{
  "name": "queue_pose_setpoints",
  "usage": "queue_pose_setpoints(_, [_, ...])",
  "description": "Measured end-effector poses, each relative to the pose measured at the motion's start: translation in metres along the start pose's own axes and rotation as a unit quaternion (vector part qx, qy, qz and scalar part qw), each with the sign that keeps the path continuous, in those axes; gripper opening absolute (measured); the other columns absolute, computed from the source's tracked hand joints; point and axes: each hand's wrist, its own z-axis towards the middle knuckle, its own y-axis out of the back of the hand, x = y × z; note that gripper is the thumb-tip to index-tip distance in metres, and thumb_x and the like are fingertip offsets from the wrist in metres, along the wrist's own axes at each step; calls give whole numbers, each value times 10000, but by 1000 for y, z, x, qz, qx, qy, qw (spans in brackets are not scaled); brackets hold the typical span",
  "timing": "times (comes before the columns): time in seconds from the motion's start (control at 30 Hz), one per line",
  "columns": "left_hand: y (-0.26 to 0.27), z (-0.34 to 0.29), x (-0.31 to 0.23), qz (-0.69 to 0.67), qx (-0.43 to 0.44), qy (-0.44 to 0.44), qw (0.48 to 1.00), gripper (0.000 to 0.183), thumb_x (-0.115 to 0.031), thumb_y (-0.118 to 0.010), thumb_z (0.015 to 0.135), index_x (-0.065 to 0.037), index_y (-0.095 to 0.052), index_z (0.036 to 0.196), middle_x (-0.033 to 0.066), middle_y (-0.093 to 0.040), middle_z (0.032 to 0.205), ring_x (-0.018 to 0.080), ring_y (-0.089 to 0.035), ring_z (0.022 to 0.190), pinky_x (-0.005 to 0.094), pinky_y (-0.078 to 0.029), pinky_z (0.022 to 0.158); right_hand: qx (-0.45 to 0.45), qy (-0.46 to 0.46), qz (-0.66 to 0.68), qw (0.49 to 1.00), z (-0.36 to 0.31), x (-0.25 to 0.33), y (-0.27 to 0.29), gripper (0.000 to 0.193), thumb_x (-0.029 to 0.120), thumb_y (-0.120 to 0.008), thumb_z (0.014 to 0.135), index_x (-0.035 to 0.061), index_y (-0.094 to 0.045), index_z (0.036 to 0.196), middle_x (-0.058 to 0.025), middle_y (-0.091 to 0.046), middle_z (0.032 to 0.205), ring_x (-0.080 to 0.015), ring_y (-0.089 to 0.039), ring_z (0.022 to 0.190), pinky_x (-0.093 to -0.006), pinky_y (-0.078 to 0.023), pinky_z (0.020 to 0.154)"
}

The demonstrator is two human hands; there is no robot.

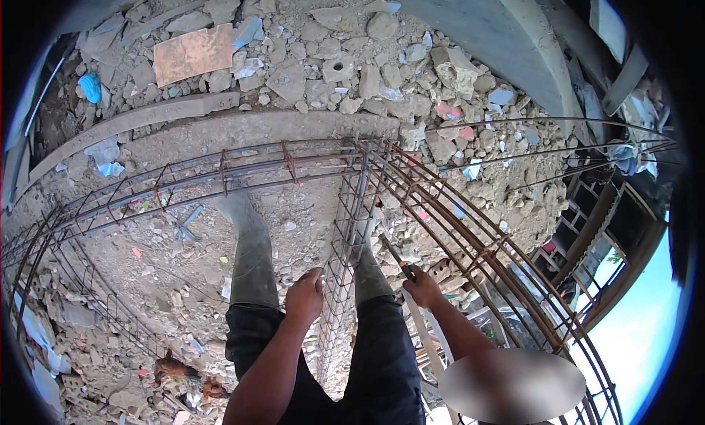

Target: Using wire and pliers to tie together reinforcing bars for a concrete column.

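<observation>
A long rebar cage runs between my legs and meets two other cages at a tied joint ahead of me. My left hand is closed just left of this middle cage; whatever its curled fingers hold is hidden. My right hand grips a slim dark tool with an orange band on its handle. Its far end points up and left, towards my right boot; its exact kind is unclear. The right-hand cage slants past that hand, while the left-hand cage curves off to the left.
Broken concrete and stones cover the ground, with an orange-brown flat sheet on top. Loose bars stick out to the right. A smaller cage lies at the left. My grey boots stand among the cages. A blurred oval hides the lower right.
</observation>
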Motion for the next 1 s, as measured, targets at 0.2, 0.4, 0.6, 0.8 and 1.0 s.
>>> queue_pose_setpoints(0.2, [5, -20, 12, -5, -76, 44, 996, 328, -141, -491, 939, -97, -589, 1249, 224, -685, 935, 404, -667, 858, 457, -518, 764, 87, -101, 135, 982, -136, 73, 53, 567, 375, -587, 820, 69, -501, 1289, -273, -644, 1025, -432, -621, 996, -479, -479, 865])
queue_pose_setpoints(0.4, [69, -61, 2, 42, -251, -17, 967, 329, -209, -480, 981, -122, -605, 1273, 225, -653, 1146, 403, -625, 1052, 443, -498, 888, -22, -7, 156, 987, -197, 30, 87, 552, 370, -578, 825, 7, -526, 1237, -287, -642, 991, -440, -622, 975, -479, -469, 859])
queue_pose_setpoints(0.6, [101, -197, -11, 20, -380, -35, 924, 328, -210, -456, 1022, -73, -599, 1284, 219, -633, 1215, 389, -597, 1136, 412, -473, 958, -107, 44, 143, 983, -245, -71, 96, 470, 340, -576, 827, 6, -543, 1156, -285, -625, 959, -442, -613, 920, -470, -469, 810])
queue_pose_setpoints(0.8, [30, -341, -56, 4, -480, -77, 874, 371, -215, -434, 1024, 2, -579, 1287, 216, -609, 1275, 345, -571, 1201, 366, -408, 1036, -105, 22, 145, 984, -280, -236, 64, 318, 266, -547, 837, 10, -559, 1023, -260, -607, 869, -402, -631, 815, -460, -495, 769])
queue_pose_setpoints(1.0, [-101, -399, -16, -42, -526, 18, 850, 311, -188, -450, 973, 36, -619, 1107, 239, -653, 1067, 382, -622, 1012, 405, -468, 901, -55, 101, -60, 992, -267, -343, 41, 158, 118, -552, 838, 23, -632, 936, -238, -632, 908, -387, -651, 877, -458, -525, 810])
